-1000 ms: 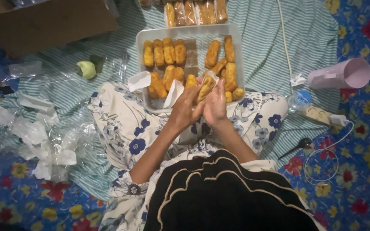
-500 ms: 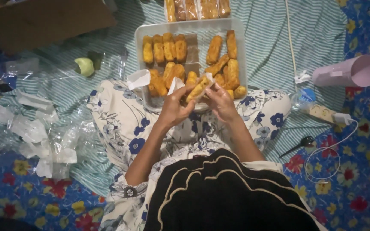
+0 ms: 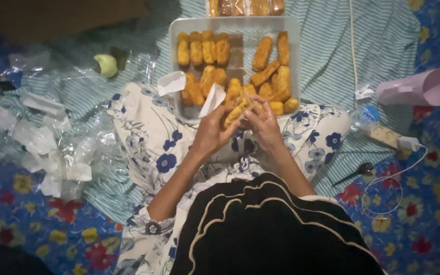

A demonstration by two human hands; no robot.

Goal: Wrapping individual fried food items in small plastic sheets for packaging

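Both hands are pinching one fried roll (image 3: 236, 111), the left hand (image 3: 211, 133) cradling its lower end, the right hand (image 3: 264, 122) closing fingers over the top. Its long axis is slanting up toward the white tray (image 3: 179, 30) just beyond, sitting on striped cloth (image 3: 388, 46) over the flowered floor mat (image 3: 423, 219).

Dim rm: blue floral floor cloth (image 3: 434, 214) w/ striped sheet (image 3: 383, 46).
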